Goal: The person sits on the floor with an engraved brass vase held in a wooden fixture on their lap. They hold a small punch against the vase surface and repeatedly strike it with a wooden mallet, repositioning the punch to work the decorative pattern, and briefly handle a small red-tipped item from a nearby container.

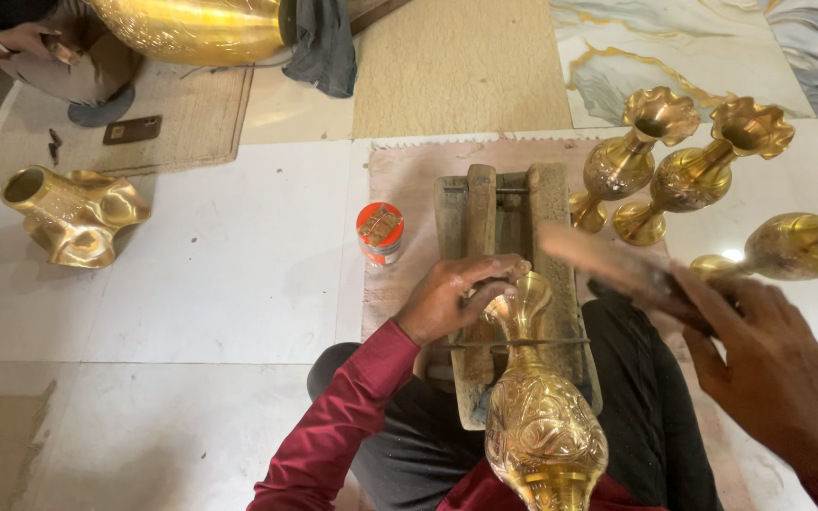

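An engraved brass vase [542, 416] lies along a wooden stand [485, 227] between my knees, its neck pointing away from me. My left hand [452, 295] rests at the vase's neck, fingers curled around a small tool pressed against the brass; the tool itself is mostly hidden. Raised to the right of the vase, my right hand [759, 364] grips a wooden mallet [608, 265], blurred by motion.
Three brass vases [679, 170] lie on the floor at the right. A small orange-lidded jar [381, 232] stands left of the stand. A brass fitting [73, 213] lies far left. Another person's hand [21, 40] and a large brass vessel [196, 28] are at top left.
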A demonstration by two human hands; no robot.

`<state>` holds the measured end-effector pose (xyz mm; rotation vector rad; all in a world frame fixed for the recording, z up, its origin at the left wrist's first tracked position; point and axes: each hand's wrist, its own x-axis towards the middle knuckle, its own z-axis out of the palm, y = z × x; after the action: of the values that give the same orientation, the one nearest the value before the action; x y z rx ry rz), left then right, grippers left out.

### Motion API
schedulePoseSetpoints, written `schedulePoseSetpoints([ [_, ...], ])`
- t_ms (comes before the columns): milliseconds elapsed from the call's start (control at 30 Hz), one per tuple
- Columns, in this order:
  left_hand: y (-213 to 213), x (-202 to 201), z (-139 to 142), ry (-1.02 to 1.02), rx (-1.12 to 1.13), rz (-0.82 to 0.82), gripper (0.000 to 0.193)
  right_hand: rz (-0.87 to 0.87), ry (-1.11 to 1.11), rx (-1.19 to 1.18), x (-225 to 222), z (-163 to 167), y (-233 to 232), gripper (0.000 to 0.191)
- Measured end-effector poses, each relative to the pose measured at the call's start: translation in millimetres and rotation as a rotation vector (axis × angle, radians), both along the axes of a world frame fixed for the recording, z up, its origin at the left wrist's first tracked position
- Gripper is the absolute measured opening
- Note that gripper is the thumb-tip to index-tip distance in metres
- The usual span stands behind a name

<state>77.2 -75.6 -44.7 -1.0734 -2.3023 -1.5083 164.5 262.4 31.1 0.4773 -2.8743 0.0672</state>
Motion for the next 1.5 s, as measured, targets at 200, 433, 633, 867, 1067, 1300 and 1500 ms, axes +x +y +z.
schedulePoseSetpoints([
  [200, -2.1, 0.6, 2.3, -0.061, -0.003, -0.069, 0.032, 0.125, 0.058, -0.175, -11.1, 16.9, -20.2, 0.074],
  [433, -3.7, -1.1, 1.2, 0.015, -0.029, -0.02, 0.034, 0.121, 0.138, -0.53, -11.9, 12.2, -24.5, 0.06],
  [633, -4.0, -2.5, 5.3, 0.031, -0.067, -0.043, 0.031, 0.145, 0.101, -0.411, -15.8, 4.8, -27.5, 0.061],
  [867, -3.4, -7.1, 9.7, -0.036, -0.124, -0.079, 0.033, 0.139, 0.211, -0.292, -10.3, 4.6, -30.4, 0.06],
  [1067, -4.5, -11.3, 7.7, 0.005, -0.201, -0.075, 0.031, 0.088, 0.214, -0.209, -7.4, 5.6, -32.0, 0.057],
  [1300, -5.6, -10.4, 10.1, 0.012, -0.156, -0.118, 0.035, 0.078, 0.162, -0.083, -6.2, -3.1, -22.1, 0.053],
  [1500, -6.6, -11.2, 13.2, 0.049, -0.152, -0.126, 0.038, -0.062, 0.106, -0.773, 4.4, -10.5, -25.4, 0.062],
])
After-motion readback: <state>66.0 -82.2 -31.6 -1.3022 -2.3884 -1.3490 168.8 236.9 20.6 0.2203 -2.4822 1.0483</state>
